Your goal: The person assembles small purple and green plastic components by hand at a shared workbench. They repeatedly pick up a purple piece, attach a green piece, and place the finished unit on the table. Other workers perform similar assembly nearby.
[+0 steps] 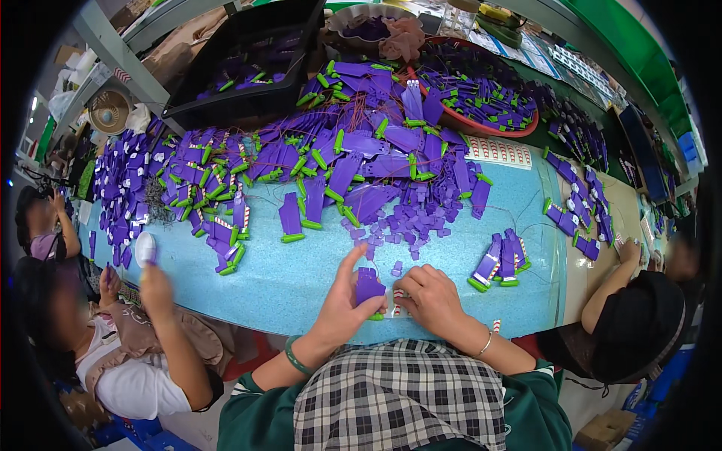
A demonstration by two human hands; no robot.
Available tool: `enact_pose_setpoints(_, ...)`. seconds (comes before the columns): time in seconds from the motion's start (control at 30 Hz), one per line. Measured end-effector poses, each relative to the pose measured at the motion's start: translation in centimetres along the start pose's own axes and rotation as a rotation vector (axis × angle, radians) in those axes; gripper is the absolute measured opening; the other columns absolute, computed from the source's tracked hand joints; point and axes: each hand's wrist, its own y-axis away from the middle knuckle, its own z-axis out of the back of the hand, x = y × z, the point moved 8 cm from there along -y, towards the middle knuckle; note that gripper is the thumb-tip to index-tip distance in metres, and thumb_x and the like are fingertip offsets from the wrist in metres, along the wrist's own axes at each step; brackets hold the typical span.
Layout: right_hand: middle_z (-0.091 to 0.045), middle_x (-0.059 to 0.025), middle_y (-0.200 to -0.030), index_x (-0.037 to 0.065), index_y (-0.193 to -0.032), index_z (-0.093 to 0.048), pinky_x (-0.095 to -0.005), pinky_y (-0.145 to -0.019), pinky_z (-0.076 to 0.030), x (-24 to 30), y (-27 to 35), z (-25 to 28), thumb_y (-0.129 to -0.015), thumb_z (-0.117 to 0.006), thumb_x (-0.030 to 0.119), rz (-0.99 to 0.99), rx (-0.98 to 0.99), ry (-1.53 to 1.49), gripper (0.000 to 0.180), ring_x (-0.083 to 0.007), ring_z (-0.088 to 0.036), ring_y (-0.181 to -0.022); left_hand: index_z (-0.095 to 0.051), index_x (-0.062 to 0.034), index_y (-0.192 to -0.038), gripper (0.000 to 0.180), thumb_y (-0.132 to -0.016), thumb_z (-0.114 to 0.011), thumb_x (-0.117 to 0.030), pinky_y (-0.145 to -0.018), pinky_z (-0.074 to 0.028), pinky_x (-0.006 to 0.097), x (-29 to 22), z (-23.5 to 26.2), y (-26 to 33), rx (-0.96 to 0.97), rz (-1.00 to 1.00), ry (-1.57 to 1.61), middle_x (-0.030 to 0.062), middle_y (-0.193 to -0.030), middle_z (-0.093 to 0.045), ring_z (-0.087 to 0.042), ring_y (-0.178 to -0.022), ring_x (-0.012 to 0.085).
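Two hands join over a purple plastic piece at lower centre of the frame.

The left hand (340,304) pinches the upright purple piece (369,286), long axis vertical, green tip down; just right, touching it, the right hand (430,298) curls closed on a small red-and-white striped sticker (396,304), above the blue table (301,282).

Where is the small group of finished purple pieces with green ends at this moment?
In the head view, the small group of purple pieces lies on the blue table, to the right of the right hand, apart from the big purple pile.
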Motion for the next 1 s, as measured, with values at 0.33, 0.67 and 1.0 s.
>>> enact_pose_setpoints(0.33, -0.063, -0.0055, -0.085, 0.007, -0.081, -0.064, -0.0330, -0.072, -0.047, -1.4, -0.5, 1.2, -0.072, -0.073, 0.006, -0.029, -0.050, -0.472, 0.012, -0.0229, -0.059, -0.082, -0.053, -0.0002, -0.111, 0.019, -0.097, -0.051, -0.013, -0.067, -0.050, 0.026, 4.1, 1.9, -1.1, 0.061, 0.021, -0.164, 0.0044, -0.081, -0.062, -0.061, -0.080, 0.0118)
enact_pose_setpoints(0.67, -0.061, -0.0095, -0.101, 0.002, -0.093, -0.064, -0.0319, -0.079, -0.046, 0.5, -2.7, 6.2, -0.081, -0.070, 0.008, -0.083, -0.222, -0.675, 0.015, -0.0182, -0.059, -0.092, -0.061, 0.0010, -0.095, 0.011, -0.089, -0.063, -0.008, -0.057, -0.051, 0.024, 1.5, 0.2, -1.3, 0.100, 0.078, -0.147, 0.0047, -0.075, -0.063, -0.060, -0.064, 0.0100)
enact_pose_setpoints(1.0, -0.060, -0.0029, -0.090, 0.002, -0.093, -0.059, -0.0234, -0.071, -0.046, -1.4, -1.7, 0.9, -0.085, -0.067, 0.005, -0.256, -0.074, -0.954, 0.011, -0.0092, -0.056, -0.084, -0.037, -0.0073, -0.130, 0.034, -0.096, -0.045, -0.011, -0.075, -0.056, 0.036, 1.0, -0.4, -1.3, 0.124, 0.137, 0.220, 0.0094, -0.116, -0.054, -0.058, -0.100, 0.0168)
